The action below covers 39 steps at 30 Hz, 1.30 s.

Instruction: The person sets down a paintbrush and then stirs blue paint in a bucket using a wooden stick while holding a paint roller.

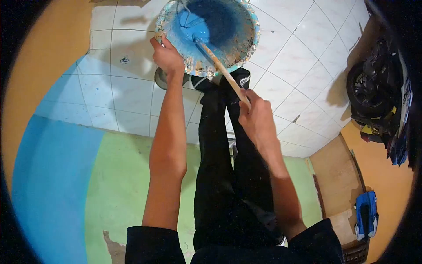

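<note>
A large paint-crusted bucket stands in front of my feet at the top of the head view. Blue paint lies in its bottom. My left hand is closed on the left side of the bucket's rim. With fingers wrapped around its upper end, my right hand holds a wooden stick. The stick slants down over the rim, and its lower tip is in the blue paint. A thin grey wire or handle crosses the bucket's far left side.
White tiles cover the floor around the bucket. A motorcycle stands at the right. A blue-and-white item is at the lower right, above a dark basket. A round grey object sits beside my left foot.
</note>
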Tool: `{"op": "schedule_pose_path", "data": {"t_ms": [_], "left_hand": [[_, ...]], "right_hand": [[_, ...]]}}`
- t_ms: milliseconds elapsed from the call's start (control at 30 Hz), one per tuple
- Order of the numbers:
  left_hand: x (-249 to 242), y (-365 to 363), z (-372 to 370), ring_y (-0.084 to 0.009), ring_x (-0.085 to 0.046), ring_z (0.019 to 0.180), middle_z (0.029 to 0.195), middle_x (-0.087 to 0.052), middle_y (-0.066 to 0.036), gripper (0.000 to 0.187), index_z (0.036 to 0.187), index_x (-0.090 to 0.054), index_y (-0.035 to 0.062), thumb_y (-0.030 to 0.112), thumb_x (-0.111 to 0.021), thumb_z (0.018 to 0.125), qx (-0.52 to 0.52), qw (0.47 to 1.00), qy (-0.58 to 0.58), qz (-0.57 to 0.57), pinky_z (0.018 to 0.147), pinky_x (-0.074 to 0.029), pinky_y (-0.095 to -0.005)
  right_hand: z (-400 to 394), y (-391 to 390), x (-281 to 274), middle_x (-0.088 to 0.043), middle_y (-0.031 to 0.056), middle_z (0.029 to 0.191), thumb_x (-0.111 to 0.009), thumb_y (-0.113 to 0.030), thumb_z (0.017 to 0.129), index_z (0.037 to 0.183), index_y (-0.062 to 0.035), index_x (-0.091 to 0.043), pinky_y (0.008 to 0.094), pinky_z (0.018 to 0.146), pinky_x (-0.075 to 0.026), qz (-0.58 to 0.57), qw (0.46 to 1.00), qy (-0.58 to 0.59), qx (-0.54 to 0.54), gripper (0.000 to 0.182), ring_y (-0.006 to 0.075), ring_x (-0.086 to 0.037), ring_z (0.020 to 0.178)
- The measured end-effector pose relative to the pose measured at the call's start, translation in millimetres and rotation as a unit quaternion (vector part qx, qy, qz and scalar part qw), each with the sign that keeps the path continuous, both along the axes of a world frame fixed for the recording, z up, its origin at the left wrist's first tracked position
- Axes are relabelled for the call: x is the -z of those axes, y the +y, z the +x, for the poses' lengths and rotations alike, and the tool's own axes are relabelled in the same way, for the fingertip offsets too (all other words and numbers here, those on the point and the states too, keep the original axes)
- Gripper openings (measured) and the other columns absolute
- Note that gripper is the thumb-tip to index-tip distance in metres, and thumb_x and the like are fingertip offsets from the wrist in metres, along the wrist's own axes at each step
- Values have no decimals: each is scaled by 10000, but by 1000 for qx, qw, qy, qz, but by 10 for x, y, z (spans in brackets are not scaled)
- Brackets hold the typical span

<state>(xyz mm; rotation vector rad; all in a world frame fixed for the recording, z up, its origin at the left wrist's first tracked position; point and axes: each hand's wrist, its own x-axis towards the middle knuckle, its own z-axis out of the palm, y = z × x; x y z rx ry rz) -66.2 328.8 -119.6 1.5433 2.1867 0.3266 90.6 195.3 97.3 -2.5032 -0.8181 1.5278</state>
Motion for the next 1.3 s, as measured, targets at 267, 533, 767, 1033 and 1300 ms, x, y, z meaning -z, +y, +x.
{"op": "schedule_pose_path", "data": {"t_ms": [267, 533, 767, 1033, 1300], "left_hand": [[-48, -8, 11, -506, -668, 831, 836, -689, -285, 355, 1193, -533, 31, 338, -530, 1016, -23, 999, 19, -28, 703, -509, -603], [-47, 103, 112, -493, -673, 796, 796, -686, -271, 364, 1142, -537, 53, 397, -502, 1027, 37, 998, 44, -36, 694, -515, -588], [-24, 106, 153, -492, -669, 771, 781, -684, -269, 355, 1144, -527, 57, 391, -510, 1025, 43, 998, 44, -21, 651, -500, -598], [17, 113, 149, -486, -677, 791, 804, -692, -269, 379, 1135, -533, 47, 409, -487, 1033, 40, 997, 50, -37, 679, -511, -590], [12, 117, 91, -488, -661, 701, 723, -674, -251, 353, 1147, -486, 62, 392, -507, 1026, 36, 994, 100, -18, 587, -504, -586]], "right_hand": [[367, 156, 141, -655, 311, 786, -629, 3, 833, 1090, 36, -672, 507, 677, -547, 2, 996, -11, -92, 263, 472, -664, 768], [229, -278, 261, -667, 319, 863, -637, 2, 870, 1117, 46, -686, 423, 657, -539, 58, 997, 14, 48, 256, 442, -680, 743], [231, -327, 292, -688, 292, 875, -642, -8, 884, 1114, 47, -690, 401, 642, -537, 41, 997, 12, 64, 241, 383, -714, 737], [325, -332, 338, -677, 281, 819, -653, -19, 881, 1098, 30, -703, 389, 613, -523, 48, 991, 46, 120, 228, 361, -688, 646], [928, 439, -91, -660, 309, 790, -647, -17, 847, 1093, 24, -707, 469, 712, -529, -14, 991, -22, -131, 257, 416, -680, 719]]}}
